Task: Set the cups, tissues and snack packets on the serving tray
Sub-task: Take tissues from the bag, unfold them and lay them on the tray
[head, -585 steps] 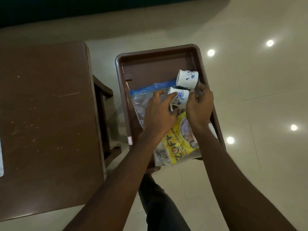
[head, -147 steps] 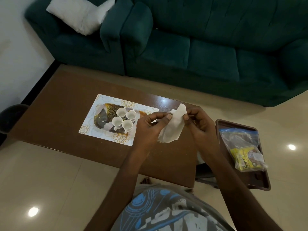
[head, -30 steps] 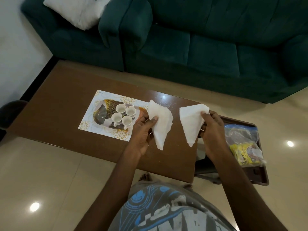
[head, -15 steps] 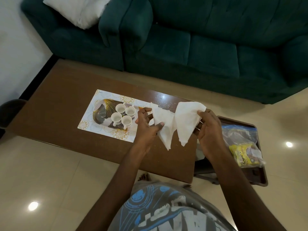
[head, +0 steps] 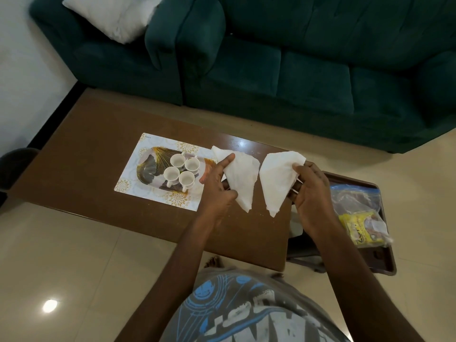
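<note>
Several white cups (head: 182, 171) stand close together on the patterned serving tray (head: 145, 169), which lies on a white placemat (head: 128, 186) on the brown table (head: 81, 149). My left hand (head: 217, 186) grips a white tissue (head: 240, 180) folded to a triangle, just right of the tray. My right hand (head: 309, 191) grips a second folded tissue (head: 276, 178) beside it, the two tissues apart. A yellow snack packet (head: 357, 227) lies inside a clear zip bag (head: 355, 198) on a brown plastic tray (head: 385, 257) at the right, off the table.
A dark green sofa (head: 296, 58) with a white cushion (head: 111, 16) runs along the far side of the table. A dark round object (head: 14, 166) stands at the left edge. Glossy cream floor tiles (head: 61, 267) surround the table.
Half a second ago the two tissues touched at their tips; now my hands have drawn them apart again, each holding one triangle above the table.
</note>
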